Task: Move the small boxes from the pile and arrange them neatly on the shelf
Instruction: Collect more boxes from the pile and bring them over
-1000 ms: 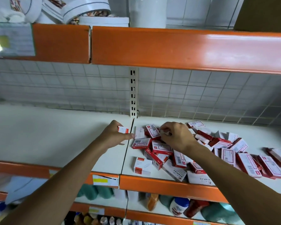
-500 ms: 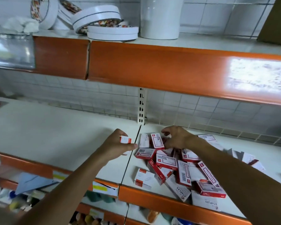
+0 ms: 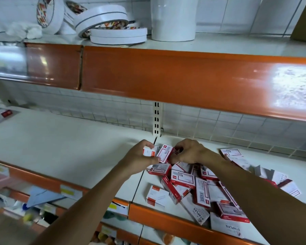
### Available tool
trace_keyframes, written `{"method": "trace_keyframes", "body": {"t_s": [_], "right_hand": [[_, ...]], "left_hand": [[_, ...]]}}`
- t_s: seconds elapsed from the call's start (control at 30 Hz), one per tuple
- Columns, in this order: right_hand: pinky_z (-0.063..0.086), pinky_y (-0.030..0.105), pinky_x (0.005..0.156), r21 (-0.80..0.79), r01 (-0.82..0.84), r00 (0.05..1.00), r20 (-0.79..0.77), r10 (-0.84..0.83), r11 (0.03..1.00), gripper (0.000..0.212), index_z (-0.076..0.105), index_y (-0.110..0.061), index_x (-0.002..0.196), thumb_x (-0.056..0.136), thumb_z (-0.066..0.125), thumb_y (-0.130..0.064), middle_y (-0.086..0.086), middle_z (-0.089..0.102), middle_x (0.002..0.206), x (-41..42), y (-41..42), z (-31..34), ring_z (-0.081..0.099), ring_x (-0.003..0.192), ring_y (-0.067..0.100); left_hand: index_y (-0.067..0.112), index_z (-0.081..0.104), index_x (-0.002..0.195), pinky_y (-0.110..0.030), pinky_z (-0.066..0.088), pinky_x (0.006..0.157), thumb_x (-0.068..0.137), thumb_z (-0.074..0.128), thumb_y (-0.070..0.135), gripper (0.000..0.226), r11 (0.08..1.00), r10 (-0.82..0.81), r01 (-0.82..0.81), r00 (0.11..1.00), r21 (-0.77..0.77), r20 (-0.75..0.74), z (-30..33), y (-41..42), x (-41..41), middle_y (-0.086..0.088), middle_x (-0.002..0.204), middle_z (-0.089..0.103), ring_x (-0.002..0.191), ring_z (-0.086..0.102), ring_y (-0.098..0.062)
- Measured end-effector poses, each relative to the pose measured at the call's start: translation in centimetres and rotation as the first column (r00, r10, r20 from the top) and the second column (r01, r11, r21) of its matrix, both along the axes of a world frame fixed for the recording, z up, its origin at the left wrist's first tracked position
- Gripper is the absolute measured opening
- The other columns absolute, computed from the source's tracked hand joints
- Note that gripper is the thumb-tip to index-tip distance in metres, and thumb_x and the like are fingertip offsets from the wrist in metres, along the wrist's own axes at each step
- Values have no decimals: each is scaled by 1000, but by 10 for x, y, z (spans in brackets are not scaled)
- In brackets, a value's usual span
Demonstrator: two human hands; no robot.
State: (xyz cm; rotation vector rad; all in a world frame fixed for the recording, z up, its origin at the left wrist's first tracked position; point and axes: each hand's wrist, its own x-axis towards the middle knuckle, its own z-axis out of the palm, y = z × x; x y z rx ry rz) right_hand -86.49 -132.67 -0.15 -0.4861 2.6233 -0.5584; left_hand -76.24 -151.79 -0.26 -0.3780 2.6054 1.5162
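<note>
Shelf: white shelf board with orange front edge (image 3: pixel 60 147).
Left hand: my left hand (image 3: pixel 140 160) grips a small white-and-red cardboard box (image 3: pixel 148 151) above the shelf.
Right hand: my right hand (image 3: pixel 189 152) pinches a second red-and-white box (image 3: pixel 164 153), tilted, touching the first.
Pile: loose heap of red-and-white staple boxes (image 3: pixel 201 190) on the shelf, right of the seam.

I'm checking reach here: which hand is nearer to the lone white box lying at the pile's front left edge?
Left. The left hand hovers just behind the lone white box, holding a small box; the right hand is farther back and right, over the pile.
</note>
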Motion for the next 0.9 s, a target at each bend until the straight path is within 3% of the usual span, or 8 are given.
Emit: {"method": "trace_keyframes", "body": {"t_s": [0.23, 0.4, 0.5, 0.57, 0.7, 0.9], "right_hand": [[61, 35, 74, -119, 65, 997, -29, -69, 991, 26, 70, -26, 91, 72, 83, -37, -4, 73, 87, 4, 7, 4, 70, 78, 12], [48, 13, 53, -294, 73, 995, -46, -90, 953, 29, 67, -25, 97, 75, 84, -33, -7, 70, 91, 10, 31, 14, 68, 72, 3], [51, 19, 69, -366, 109, 984, -92, -153, 924, 36, 69, -22, 106, 74, 83, -19, -5, 70, 103, 9, 45, 18, 66, 88, 9], [53, 23, 79, -476, 179, 973, -42, -226, 861, 45, 70, -20, 113, 71, 82, -9, -3, 71, 107, 9, 53, 22, 67, 95, 13], [50, 10, 63, -585, 204, 977, 68, -204, 785, 48, 70, -17, 112, 70, 76, 7, -1, 74, 102, 19, 60, 32, 69, 93, 11], [61, 34, 80, -677, 263, 965, 189, -183, 687, 40, 70, -11, 106, 71, 75, 8, 11, 75, 98, 35, 34, 35, 73, 90, 26]], "left_hand": [[24, 59, 117, -31, 60, 74, 83, 78, 29, 40, 999, -5, 7, 999, -42, 32, 3, 6, -2, 3, 113, 62, 98, 66, -14], [25, 61, 113, -29, 58, 70, 90, 69, 36, 27, 998, 33, -36, 998, 49, 50, 7, 13, -2, 4, 101, 66, 89, 70, -13], [24, 68, 107, -43, 58, 88, 91, 60, 30, 18, 983, 97, -104, 994, 149, 51, 8, 15, -5, -3, 106, 69, 97, 67, -20], [16, 69, 107, -48, 56, 92, 94, 51, 20, 23, 945, 146, -164, 986, 284, 82, 10, 16, -5, -12, 109, 70, 100, 67, -27], [7, 63, 115, -46, 58, 86, 98, 43, 9, 27, 834, 214, -244, 970, 494, 118, 17, 15, 2, -20, 114, 67, 106, 65, -33], [6, 66, 114, -51, 54, 93, 97, 47, 8, 26, 773, 292, -297, 951, 560, 101, 23, -9, 24, -22, 119, 62, 112, 61, -37]]}}
